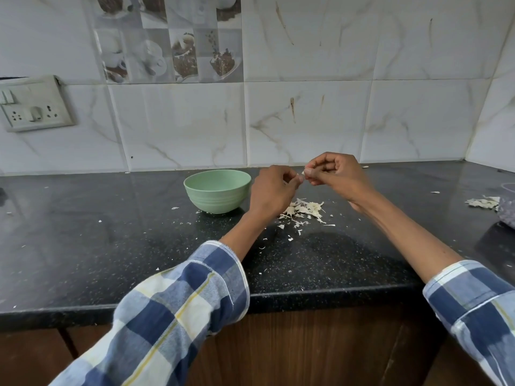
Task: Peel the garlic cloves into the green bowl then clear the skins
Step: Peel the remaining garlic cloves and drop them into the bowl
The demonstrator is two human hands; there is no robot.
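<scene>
Both hands are raised above the black speckled bench (pixel 83 246), close together, just right of the green bowl (pixel 217 190). The right hand (pixel 338 174) has its fingers curled and its grip narrow, thumb and fingertips pinching a small pale garlic clove (pixel 303 173), of which only a tip shows. The left hand (pixel 271 192) is curled too, its thumb and forefinger meeting at that same clove; whether it holds the clove or a bit of skin cannot be told. The bowl stands upright on the bench, towards the far side, just left of the left hand; what lies inside it is hidden by its rim. A pile of garlic skins (pixel 305 208) lies on the bench below the hands, right of the bowl, with smaller flakes scattered nearer. More skins (pixel 482 202) lie at the far right edge. A switch and socket plate (pixel 33 104) sits on the tiled wall at the left.
</scene>
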